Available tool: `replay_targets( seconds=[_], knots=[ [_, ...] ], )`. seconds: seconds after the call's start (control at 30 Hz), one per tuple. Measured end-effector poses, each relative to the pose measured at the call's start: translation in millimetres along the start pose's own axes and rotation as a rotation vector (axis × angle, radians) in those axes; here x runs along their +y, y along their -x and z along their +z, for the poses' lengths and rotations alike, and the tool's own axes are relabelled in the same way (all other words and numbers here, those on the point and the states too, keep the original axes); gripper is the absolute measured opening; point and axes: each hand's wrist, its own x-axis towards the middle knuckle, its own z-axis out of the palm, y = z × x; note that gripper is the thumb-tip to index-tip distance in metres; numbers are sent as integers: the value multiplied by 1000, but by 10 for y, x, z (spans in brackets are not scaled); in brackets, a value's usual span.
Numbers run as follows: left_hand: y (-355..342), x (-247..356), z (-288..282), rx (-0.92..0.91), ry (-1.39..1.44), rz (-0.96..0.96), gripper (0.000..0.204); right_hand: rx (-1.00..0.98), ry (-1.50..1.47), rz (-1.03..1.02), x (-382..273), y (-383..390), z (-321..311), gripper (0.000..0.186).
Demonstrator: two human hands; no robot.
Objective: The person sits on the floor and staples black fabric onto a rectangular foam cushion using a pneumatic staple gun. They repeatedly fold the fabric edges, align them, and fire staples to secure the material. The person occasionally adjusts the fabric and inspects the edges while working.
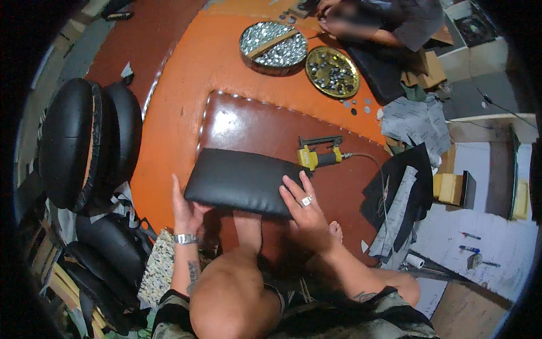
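A black padded rectangular cushion (pixel 245 178) is held between my two hands, above my bare leg and the brown surface. My left hand (pixel 189 209) grips its near left corner, fingers pointing up along the short edge. On the right end, my right hand (pixel 307 206) has its fingers spread over the top near the corner; the thumb is hidden. Just beyond that corner a yellow and black air staple gun (pixel 322 156) lies on the brown padded sheet (pixel 237 121), its hose running off to the right. The underside of the cushion is hidden.
Beyond stand a round tin (pixel 276 70) of shiny metal pieces and a gold tray (pixel 309 80) of small discs. A co-worker's arm (pixel 387 38) is at the far right. Round black cushions (pixel 68 144) stand left; black offcuts (pixel 415 169) and grey cloth (pixel 415 121) lie right.
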Motion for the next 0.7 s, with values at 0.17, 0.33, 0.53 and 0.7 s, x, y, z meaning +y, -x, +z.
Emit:
replay_targets(
  seconds=[0.17,0.33,0.53,0.7],
  knots=[
    [790,518,807,-87,-377,93,81,89,74,-359,-202,-46,-854,66],
    [1763,634,1359,9,-604,436,65,537,-55,-141,-924,57,-1423,75],
    [2879,571,1574,127,-529,778,57,437,-1265,216,-1557,352,-1866,48],
    [3610,66,1402,144,-677,993,53,464,-786,252,-1670,545,-1914,64]
  ],
)
